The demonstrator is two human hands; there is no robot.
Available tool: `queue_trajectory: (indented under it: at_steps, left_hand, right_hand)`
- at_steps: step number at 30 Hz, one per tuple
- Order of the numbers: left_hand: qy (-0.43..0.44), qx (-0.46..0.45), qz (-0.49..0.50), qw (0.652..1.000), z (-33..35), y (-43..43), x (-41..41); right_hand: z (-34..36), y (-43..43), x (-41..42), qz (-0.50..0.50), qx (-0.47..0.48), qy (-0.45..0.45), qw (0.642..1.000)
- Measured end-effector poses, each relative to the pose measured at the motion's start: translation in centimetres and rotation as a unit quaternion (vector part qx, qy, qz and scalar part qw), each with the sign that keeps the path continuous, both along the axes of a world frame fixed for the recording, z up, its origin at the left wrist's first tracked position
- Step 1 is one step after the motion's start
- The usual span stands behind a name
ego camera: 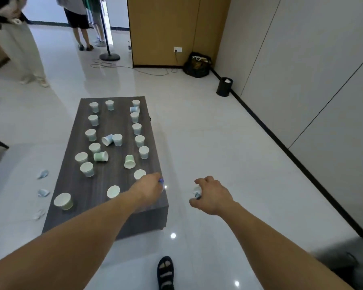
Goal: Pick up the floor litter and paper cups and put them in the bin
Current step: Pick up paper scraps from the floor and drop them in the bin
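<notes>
Both my arms reach forward over the white floor. My left hand is closed around a small piece of litter, only a blue-white edge showing, above the near right corner of the low dark table. My right hand grips a crumpled white-blue piece of litter. Several paper cups stand or lie on the table, white, pale green and pale blue. Crumpled litter lies on the floor left of the table. The black bin stands far ahead by the right wall.
A black bag sits by the wooden cabinet. A cable and a round stand base lie on the floor beyond the table. Two people's legs stand at the back left. My sandalled foot is below.
</notes>
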State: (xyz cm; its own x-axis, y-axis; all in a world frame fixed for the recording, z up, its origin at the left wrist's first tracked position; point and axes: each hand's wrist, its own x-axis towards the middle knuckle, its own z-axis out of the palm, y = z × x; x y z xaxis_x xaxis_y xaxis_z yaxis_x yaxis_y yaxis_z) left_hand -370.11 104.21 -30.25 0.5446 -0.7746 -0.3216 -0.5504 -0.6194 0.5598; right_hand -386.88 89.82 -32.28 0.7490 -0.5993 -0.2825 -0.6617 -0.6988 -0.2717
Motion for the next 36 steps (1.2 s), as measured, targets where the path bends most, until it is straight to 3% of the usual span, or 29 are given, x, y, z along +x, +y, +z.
queue_trajectory:
  at_steps: [8, 17, 36]
  left_hand:
    - [0.051, -0.03, -0.022, 0.998, -1.3, -19.1, 3.5]
    - [0.038, -0.012, -0.079, 0.996, -1.0, -37.5, 6.8]
    - [0.02, -0.03, -0.031, 0.999, -1.3, -77.7, 18.4]
  right_hand:
    - [0.2, -16.9, 0.9, -0.049, -0.011, 0.032, 0.998]
    - [0.2, -35.1, 3.3, -0.097, -0.003, 0.029, 0.995]
    - [-0.5, -76.7, 16.2, -0.043, 0.012, 0.026, 0.999]
